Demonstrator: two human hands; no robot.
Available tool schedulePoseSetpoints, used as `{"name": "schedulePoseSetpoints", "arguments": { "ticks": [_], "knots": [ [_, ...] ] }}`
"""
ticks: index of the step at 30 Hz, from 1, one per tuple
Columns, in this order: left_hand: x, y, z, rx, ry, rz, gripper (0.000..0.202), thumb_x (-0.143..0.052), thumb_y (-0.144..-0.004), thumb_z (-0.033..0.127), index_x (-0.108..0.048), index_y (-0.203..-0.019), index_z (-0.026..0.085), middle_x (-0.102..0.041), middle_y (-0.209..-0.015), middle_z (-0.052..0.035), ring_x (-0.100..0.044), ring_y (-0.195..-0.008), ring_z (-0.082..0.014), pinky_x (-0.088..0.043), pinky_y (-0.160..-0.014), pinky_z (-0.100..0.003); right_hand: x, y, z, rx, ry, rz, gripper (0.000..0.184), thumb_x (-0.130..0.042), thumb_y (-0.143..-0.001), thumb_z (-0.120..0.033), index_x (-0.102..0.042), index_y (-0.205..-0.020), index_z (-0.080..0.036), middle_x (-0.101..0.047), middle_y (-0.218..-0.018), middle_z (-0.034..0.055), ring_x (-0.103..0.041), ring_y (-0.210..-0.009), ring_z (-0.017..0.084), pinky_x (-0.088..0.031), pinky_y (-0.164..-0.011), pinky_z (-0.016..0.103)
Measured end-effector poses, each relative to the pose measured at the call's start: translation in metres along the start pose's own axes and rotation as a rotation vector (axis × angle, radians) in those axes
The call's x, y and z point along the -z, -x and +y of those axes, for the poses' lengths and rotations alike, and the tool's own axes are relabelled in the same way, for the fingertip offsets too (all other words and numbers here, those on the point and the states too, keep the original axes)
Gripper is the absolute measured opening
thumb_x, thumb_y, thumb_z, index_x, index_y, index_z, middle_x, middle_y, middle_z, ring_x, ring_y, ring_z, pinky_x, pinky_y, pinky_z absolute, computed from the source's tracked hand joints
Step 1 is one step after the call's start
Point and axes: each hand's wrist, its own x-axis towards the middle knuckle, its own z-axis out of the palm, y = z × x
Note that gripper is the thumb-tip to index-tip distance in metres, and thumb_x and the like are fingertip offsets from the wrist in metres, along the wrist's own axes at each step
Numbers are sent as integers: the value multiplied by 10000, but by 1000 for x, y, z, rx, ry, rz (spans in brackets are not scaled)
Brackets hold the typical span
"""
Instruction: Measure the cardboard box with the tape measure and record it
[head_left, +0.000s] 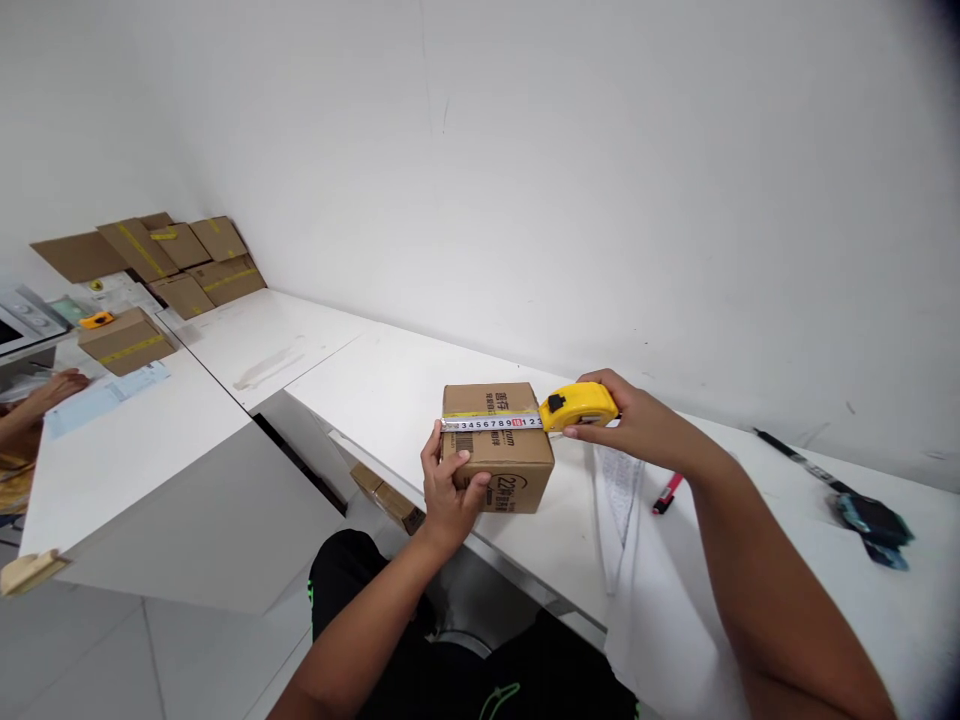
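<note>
A small cardboard box [499, 455] sits near the front edge of a white table [390, 380]. The left hand [448, 492] clasps the box's left side, thumb curled onto the printed front face and fingertips up at the top left edge, where the end of the tape blade [491, 423] lies. The blade runs flat along the box's top front edge, from left to right. Just off the box's right top corner, the right hand [637, 420] closes around the yellow tape measure [579, 406], fingers wrapped over its case, which touches the box's corner. Right of the box lie a sheet of paper [621, 485] and, beyond it, a red pen [666, 493]. Far left of the box, another person's hand [60, 385] rests on a separate table, and flattened cartons [180, 260] lean against the wall.
</note>
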Motion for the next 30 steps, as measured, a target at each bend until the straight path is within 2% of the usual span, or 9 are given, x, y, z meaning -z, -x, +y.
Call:
{"name": "schedulePoseSetpoints", "arguments": {
  "ticks": [15,23,30],
  "knots": [
    [0,-2,-4,-43,-37,-3,306,-553,-921,390,-455,-1175,250,-303,-1479,-171,-343,-1404,-311,-446,-1004,-531,-8,-1,-6,33,-29,87,600,-701,-685,-618,-478,-1129,-281,-644,-1017,42,-610,-861,242,-476,-669,318],
    [0,-1,-4,-42,-29,-2,305,-557,-918,383,-448,-1175,259,-298,-1478,-166,-336,-1407,-312,-438,-1009,-538,-13,-3,-5,43,-43,97,627,-676,-723,-614,-457,-1229,-315,-640,-1110,47,-611,-935,266,-495,-719,355],
    [0,0,-5,-29,-27,-7,317,-567,-914,383,-456,-1180,253,-291,-1484,-172,-338,-1407,-312,-432,-1016,-540,-28,-6,-16,85,-57,78,630,-646,-755,-618,-437,-1280,-341,-629,-1181,42,-621,-924,256,-505,-724,360]
  ]
}}
